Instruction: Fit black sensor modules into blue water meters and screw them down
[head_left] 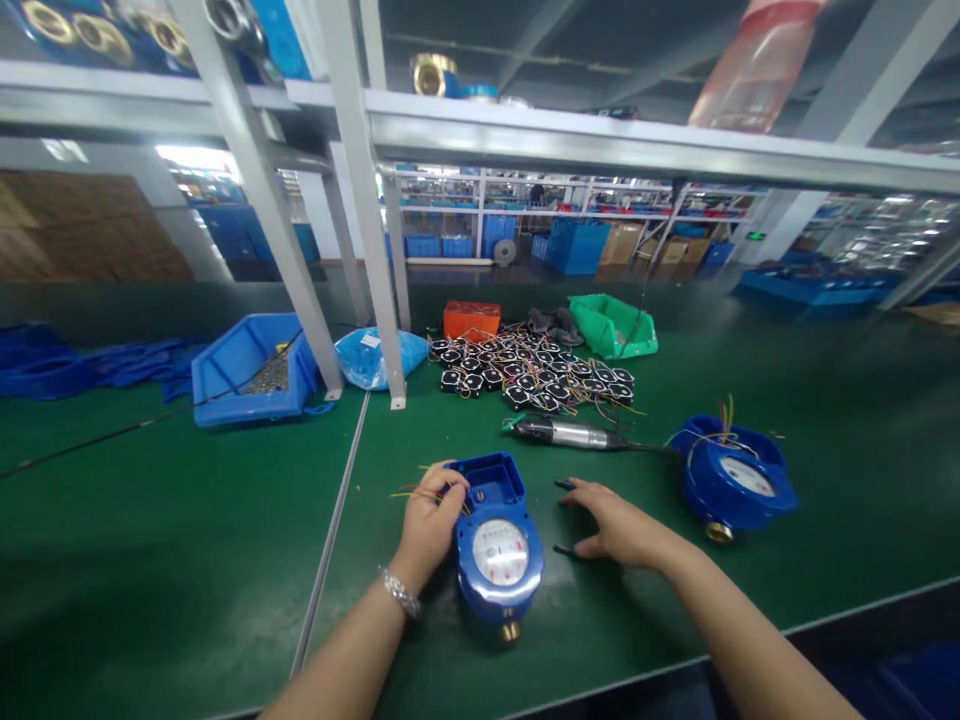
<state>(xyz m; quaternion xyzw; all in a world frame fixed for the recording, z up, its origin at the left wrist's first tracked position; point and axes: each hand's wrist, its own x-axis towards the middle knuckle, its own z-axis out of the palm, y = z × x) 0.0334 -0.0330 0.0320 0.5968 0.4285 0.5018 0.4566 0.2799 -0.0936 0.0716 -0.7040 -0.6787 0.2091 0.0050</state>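
Observation:
A blue water meter (pixel 498 540) with a white dial lies on the green bench in front of me, its open blue compartment pointing away. My left hand (pixel 430 520) rests against the meter's left side, fingers curled at the compartment edge where thin coloured wires (pixel 414 492) stick out. My right hand (pixel 615 522) hovers just right of the meter, fingers spread and flat over small dark parts on the mat. A silver electric screwdriver (pixel 571 433) lies beyond my hands.
A second blue meter (pixel 733 480) with wires sits at the right. Behind lie a pile of black wired modules (pixel 531 374), an orange box (pixel 471 320), a green bin (pixel 613 326), a blue bin (pixel 253 370), and grey rack posts (pixel 375 250).

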